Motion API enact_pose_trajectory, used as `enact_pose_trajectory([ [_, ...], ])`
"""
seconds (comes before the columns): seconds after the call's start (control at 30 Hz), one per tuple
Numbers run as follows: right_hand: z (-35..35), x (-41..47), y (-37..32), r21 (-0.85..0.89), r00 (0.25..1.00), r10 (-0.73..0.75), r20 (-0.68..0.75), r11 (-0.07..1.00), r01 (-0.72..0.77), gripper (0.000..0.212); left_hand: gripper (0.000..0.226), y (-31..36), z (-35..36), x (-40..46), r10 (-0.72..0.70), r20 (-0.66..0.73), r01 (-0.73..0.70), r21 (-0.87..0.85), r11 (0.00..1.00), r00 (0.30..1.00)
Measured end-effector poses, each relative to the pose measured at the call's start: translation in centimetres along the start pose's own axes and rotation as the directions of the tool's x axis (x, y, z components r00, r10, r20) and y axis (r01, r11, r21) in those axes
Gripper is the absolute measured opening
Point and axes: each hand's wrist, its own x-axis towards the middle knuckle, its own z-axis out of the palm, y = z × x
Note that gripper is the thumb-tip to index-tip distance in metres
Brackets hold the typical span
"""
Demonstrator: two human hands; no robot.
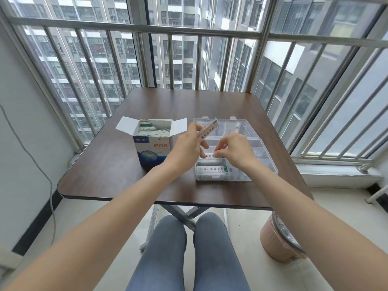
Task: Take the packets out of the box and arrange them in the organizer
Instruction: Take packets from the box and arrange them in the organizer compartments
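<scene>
A white and blue cardboard box (151,149) stands open on the brown table (109,169), with several packets (154,131) still inside. To its right lies a clear plastic organizer (264,156) with its lid folded back. My left hand (188,147) holds a stack of white packets (207,129) tilted up over the organizer. My right hand (233,149) pinches one packet (207,156) low over a near-left compartment. Another packet (210,169) lies flat in the nearest left compartment.
The table sits against a barred balcony window (189,59). A pinkish bin (277,242) stands on the floor under the table's right corner. A grey cable (48,185) hangs down the left wall. My knees (189,248) are below the table edge.
</scene>
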Motion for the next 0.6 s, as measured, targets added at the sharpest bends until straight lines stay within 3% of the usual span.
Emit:
enact_pose_trajectory([
  [0.17, -0.1, 0.1, 0.2, -0.026, 1.0, 0.006, 0.022, 1.0, -0.006, 0.014, 0.011, 0.0, 0.3, 0.1, -0.033, 0.015, 0.033, 0.036, 0.999, 0.999],
  [0.27, -0.5, -0.2, 0.3, 0.025, 0.994, 0.004, 0.105, 1.0, -0.007, 0.018, 0.01, 0.2, 0.3, 0.2, -0.05, 0.035, 0.048, 0.058, 0.997, 0.998],
  [0.37, -1.9, -0.3, 0.6, 0.22, 0.983, 0.04, 0.177, 0.972, -0.079, 0.017, 0.013, 0.3, 0.2, 0.3, -0.058, 0.012, 0.057, 0.07, 0.996, 0.998],
  [0.47, -4.2, -0.6, 1.3, 0.457, 0.973, 0.035, 0.229, 0.879, -0.139, 0.022, 0.014, 0.4, 0.3, 0.6, -0.073, 0.018, 0.072, 0.055, 0.996, 0.997],
  [0.6, -4.6, -0.9, 1.6, 0.522, 0.983, -0.033, 0.183, 0.85, -0.068, 0.015, 0.012, 0.9, 0.2, 1.1, -0.057, 0.112, 0.047, 0.089, 0.995, 0.992],
])
